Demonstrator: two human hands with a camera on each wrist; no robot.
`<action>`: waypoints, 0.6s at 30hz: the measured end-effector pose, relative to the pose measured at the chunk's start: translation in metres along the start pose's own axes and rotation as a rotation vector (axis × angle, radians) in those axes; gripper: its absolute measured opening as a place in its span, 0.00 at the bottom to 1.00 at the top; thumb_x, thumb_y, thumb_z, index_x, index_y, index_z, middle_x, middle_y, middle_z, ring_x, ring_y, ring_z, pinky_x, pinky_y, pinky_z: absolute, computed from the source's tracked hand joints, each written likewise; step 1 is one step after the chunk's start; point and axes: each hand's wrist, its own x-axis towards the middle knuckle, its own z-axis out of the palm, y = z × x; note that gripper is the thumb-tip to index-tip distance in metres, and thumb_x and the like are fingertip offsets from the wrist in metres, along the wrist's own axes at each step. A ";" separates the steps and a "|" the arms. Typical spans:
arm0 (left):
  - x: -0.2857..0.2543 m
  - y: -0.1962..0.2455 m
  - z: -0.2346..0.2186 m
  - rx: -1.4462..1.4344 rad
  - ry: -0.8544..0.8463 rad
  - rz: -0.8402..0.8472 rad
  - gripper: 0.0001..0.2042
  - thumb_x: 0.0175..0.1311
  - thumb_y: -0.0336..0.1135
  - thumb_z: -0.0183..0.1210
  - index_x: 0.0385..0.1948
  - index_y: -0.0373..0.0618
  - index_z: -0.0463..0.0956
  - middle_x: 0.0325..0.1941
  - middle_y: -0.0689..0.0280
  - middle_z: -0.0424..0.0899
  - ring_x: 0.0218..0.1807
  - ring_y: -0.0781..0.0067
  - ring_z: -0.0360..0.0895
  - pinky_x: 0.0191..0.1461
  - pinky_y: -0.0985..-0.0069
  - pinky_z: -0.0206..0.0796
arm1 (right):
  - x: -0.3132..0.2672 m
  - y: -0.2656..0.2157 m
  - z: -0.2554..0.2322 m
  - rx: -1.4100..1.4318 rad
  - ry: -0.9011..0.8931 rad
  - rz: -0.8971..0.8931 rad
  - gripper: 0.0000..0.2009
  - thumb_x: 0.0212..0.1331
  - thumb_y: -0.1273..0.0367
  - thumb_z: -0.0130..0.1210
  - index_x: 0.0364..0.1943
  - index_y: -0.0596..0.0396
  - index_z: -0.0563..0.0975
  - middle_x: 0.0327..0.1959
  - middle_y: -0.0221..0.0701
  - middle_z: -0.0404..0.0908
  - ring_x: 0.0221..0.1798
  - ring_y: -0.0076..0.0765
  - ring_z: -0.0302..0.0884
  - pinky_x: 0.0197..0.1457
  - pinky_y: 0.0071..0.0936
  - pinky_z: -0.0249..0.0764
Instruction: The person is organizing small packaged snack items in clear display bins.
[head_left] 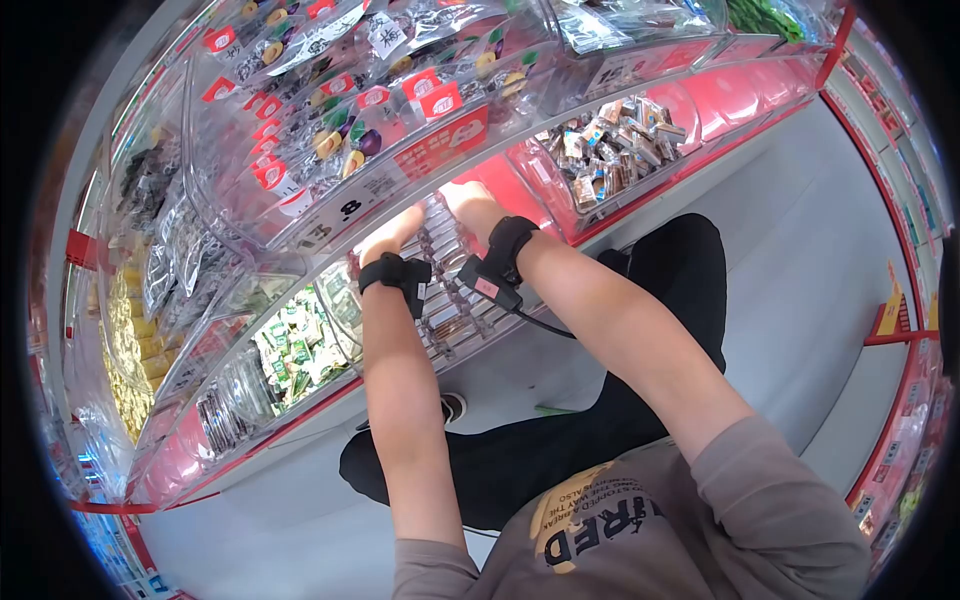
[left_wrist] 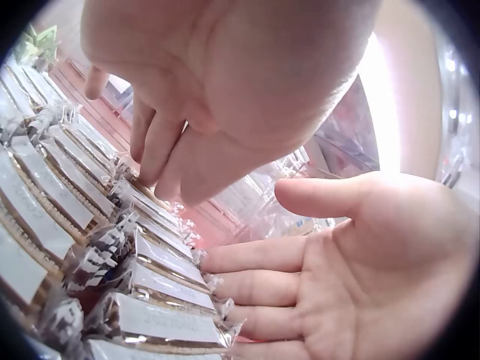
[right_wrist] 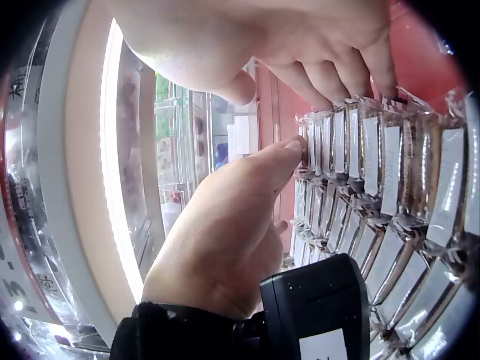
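In the head view my left hand (head_left: 395, 232) and right hand (head_left: 468, 198) reach under a clear shelf edge, their fingers mostly hidden, over rows of wrapped bars (head_left: 440, 235). The left wrist view has my left hand (left_wrist: 217, 82) pointing down, fingertips on the far end of the packets (left_wrist: 161, 289). My right hand (left_wrist: 360, 277) lies palm inward there, straight fingers against the packet ends. From the right wrist camera, my right hand (right_wrist: 300, 45) touches one side of the rows (right_wrist: 371, 157), and my left hand (right_wrist: 232, 225) is at their far end.
Small wrapped snacks (head_left: 615, 145) fill a bin to the right, and green packets (head_left: 300, 345) another to the left. Bagged goods (head_left: 350, 130) hang over the shelf above. A red bin floor (head_left: 515, 190) shows beside the bars. The person's black-clad legs (head_left: 560, 440) are below.
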 end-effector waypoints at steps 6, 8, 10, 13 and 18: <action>-0.016 0.013 -0.010 0.061 -0.065 0.010 0.39 0.41 0.53 0.63 0.60 0.53 0.63 0.64 0.56 0.64 0.64 0.55 0.61 0.66 0.64 0.53 | -0.031 0.002 -0.002 0.486 -0.211 -0.024 0.17 0.62 0.55 0.44 0.35 0.56 0.75 0.23 0.31 0.71 0.22 0.26 0.69 0.25 0.28 0.65; -0.022 0.021 -0.019 0.039 -0.108 -0.020 0.39 0.42 0.53 0.63 0.61 0.51 0.61 0.65 0.55 0.63 0.65 0.54 0.60 0.66 0.63 0.52 | -0.036 0.008 -0.001 0.744 -0.397 -0.066 0.20 0.63 0.53 0.43 0.40 0.57 0.74 0.27 0.31 0.72 0.25 0.24 0.69 0.27 0.27 0.64; -0.026 0.026 -0.023 0.018 -0.162 -0.053 0.41 0.42 0.53 0.63 0.61 0.48 0.59 0.65 0.54 0.62 0.65 0.53 0.59 0.67 0.62 0.52 | -0.025 0.020 0.002 0.483 -0.402 -0.131 0.22 0.64 0.52 0.41 0.46 0.59 0.71 0.31 0.32 0.73 0.29 0.23 0.70 0.31 0.27 0.66; -0.025 0.032 -0.025 0.104 -0.161 -0.006 0.40 0.45 0.53 0.61 0.62 0.48 0.58 0.66 0.52 0.60 0.66 0.53 0.57 0.67 0.62 0.51 | -0.053 0.007 -0.010 0.177 -0.307 -0.092 0.27 0.65 0.51 0.38 0.54 0.63 0.67 0.44 0.39 0.74 0.42 0.28 0.71 0.46 0.30 0.67; -0.026 0.042 -0.020 0.008 -0.146 0.037 0.34 0.53 0.48 0.55 0.62 0.48 0.56 0.65 0.49 0.60 0.67 0.49 0.56 0.67 0.61 0.50 | -0.048 0.006 -0.012 0.232 -0.376 0.003 0.26 0.64 0.51 0.40 0.53 0.59 0.69 0.48 0.41 0.72 0.48 0.30 0.70 0.51 0.30 0.64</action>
